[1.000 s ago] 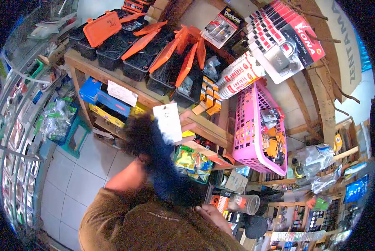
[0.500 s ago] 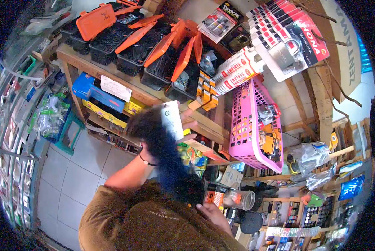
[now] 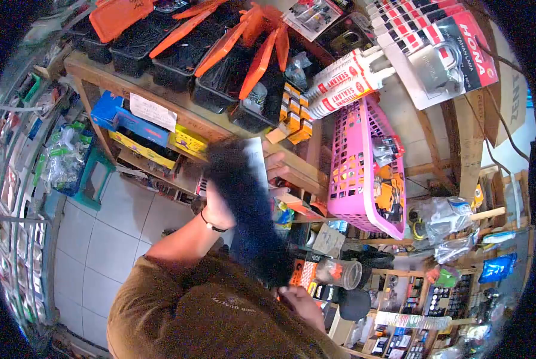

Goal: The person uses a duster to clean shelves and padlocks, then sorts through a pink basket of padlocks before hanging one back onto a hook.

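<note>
My left hand, with a watch on its wrist, is closed around a long dark blue-black object. A white panel shows at the object's upper end, with fingertips beyond it. Blur and dark shading hide what kind of thing it is. My right hand is at the lower end of the same object, its fingers bent and partly hidden; its grip there cannot be made out clearly.
Ahead, a wooden shelf carries black bins with orange lids, silicone sealant tubes and small orange boxes. A pink basket stands at right. Packaged padlocks hang above it. Tiled floor lies at left.
The view has shifted slightly. My left hand and the dark object have turned a little, and the white panel now appears narrower and farther right. Both hands stay at the object.
</note>
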Demonstrator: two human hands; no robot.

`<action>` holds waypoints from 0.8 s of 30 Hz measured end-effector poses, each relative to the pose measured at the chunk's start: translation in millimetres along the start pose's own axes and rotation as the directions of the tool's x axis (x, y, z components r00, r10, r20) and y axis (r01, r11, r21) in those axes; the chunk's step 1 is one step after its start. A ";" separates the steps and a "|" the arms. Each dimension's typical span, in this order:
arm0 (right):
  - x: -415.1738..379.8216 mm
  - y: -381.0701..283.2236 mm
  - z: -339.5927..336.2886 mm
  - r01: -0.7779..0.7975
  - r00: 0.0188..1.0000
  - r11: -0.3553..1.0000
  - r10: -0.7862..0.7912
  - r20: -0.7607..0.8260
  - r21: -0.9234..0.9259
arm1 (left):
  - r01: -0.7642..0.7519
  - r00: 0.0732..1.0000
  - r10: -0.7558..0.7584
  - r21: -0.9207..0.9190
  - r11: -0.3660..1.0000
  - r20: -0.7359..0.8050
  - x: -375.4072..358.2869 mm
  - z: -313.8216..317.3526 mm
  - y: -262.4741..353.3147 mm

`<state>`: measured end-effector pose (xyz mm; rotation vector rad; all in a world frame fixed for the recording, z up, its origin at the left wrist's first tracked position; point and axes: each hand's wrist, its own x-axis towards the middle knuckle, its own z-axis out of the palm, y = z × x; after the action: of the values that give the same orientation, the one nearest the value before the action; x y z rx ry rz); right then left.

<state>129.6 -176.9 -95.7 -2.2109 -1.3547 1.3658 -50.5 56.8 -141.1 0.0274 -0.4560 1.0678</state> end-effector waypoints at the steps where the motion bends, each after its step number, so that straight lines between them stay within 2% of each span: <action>1: 0.3 4.4 -1.5 0.002 1.000 1.000 -0.002 -0.004 -0.003 | 0.110 0.979 -0.091 -0.097 0.989 0.183 3.1 -12.6 1.9; 2: 0.8 14.6 -1.2 -0.020 0.995 0.993 0.030 -0.091 0.114 | 0.089 0.987 -0.084 -0.036 0.995 0.138 0.4 -23.8 1.2; 3: 3.5 23.6 -0.3 -0.035 0.983 0.972 0.076 -0.169 0.233 | -0.020 0.992 0.003 0.132 0.991 0.124 -5.7 10.0 -2.1; 4: 7.8 30.8 -6.0 -0.120 0.972 0.931 0.181 -0.150 0.345 | -0.023 1.000 0.024 0.070 0.997 -0.001 -6.5 6.0 -1.0; 5: 7.5 32.8 -5.8 -0.068 0.975 0.930 0.139 -0.175 0.361 | -0.034 0.991 0.035 0.009 0.999 -0.127 -6.9 2.1 0.0; 6: 0.8 16.0 -3.0 -0.034 0.986 0.974 0.070 -0.151 0.226 | -0.034 0.972 0.043 0.043 0.998 -0.229 -3.5 18.8 -3.8; 7: -5.6 -0.4 -1.3 0.012 0.993 0.996 -0.002 -0.122 0.085 | -0.038 0.984 0.056 0.108 0.993 -0.168 -1.0 21.5 -4.7; 9: -0.4 14.3 -3.7 0.069 0.991 0.997 -0.065 -0.120 0.028 | 0.093 0.982 -0.087 -0.026 0.995 0.165 8.9 4.3 -2.4; 10: 2.6 16.4 -5.6 0.121 0.987 0.992 -0.123 -0.106 -0.027 | 0.113 0.980 -0.106 -0.032 0.993 0.167 14.4 4.1 -2.0; 11: 2.4 16.0 -8.6 -0.057 0.986 0.952 0.100 -0.132 0.300 | 0.064 0.998 -0.066 0.109 0.992 0.009 1.3 7.1 -3.4; 13: -0.6 7.0 -11.9 -0.152 0.972 0.935 0.200 -0.122 0.322 | 0.059 0.997 -0.068 -0.308 0.949 -0.021 0.9 16.6 0.3; 14: -2.3 14.0 -11.4 -0.146 0.987 0.972 0.155 -0.036 0.185 | 0.037 0.975 -0.031 0.020 0.999 -0.222 2.8 24.1 -6.0; 15: -3.1 20.4 -10.4 -0.122 0.991 0.992 0.119 0.056 0.045 | 0.026 1.000 -0.027 0.126 0.992 0.004 -0.1 5.7 -7.7; 16: -4.5 13.6 -9.9 0.147 0.989 0.978 -0.145 0.026 -0.150 | 0.083 0.991 -0.086 0.025 0.996 0.101 4.5 -6.2 -6.2; 17: -2.6 19.2 -12.1 0.150 0.989 0.977 -0.148 0.026 -0.149 | 0.145 0.971 -0.128 -0.069 0.987 0.202 7.8 -16.8 -4.3; 18: 0.4 21.6 -15.3 -0.011 0.997 0.999 0.014 -0.078 0.039 | 0.085 0.991 -0.087 0.020 0.996 0.103 3.4 -5.3 -8.1; 19: 1.2 21.6 -15.6 -0.157 0.970 0.958 0.195 -0.145 0.241 | 0.026 0.981 0.001 0.136 0.990 -0.194 0.4 26.4 -5.0; 20: 0.0 18.7 -16.4 -0.129 0.972 0.935 0.185 -0.145 0.330 | 0.088 0.996 -0.088 -0.004 0.996 0.033 -1.4 2.5 -0.8; 21: -5.4 9.5 -13.1 -0.127 0.972 0.934 0.184 -0.147 0.335 | 0.184 0.952 -0.144 -0.125 0.975 0.272 2.8 3.9 5.1; 22: -9.0 1.4 -10.5 -0.113 0.988 0.982 0.127 -0.088 0.150 | 0.028 0.981 -0.007 0.105 0.994 -0.195 1.4 27.6 -4.6; 23: -9.8 -2.8 -8.3 -0.082 0.997 0.996 0.081 -0.021 -0.040 | 0.014 1.000 -0.016 0.173 0.985 0.007 -0.5 15.9 -5.7; 24: -3.0 21.3 -2.4 0.110 0.993 0.994 -0.110 -0.047 -0.011 | 0.078 0.993 -0.058 0.209 0.975 -0.103 3.5 8.4 -1.3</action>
<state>143.6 -190.5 -105.1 -2.1250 -1.4443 1.2646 -50.9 57.0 -132.0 0.1792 -0.2504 1.0415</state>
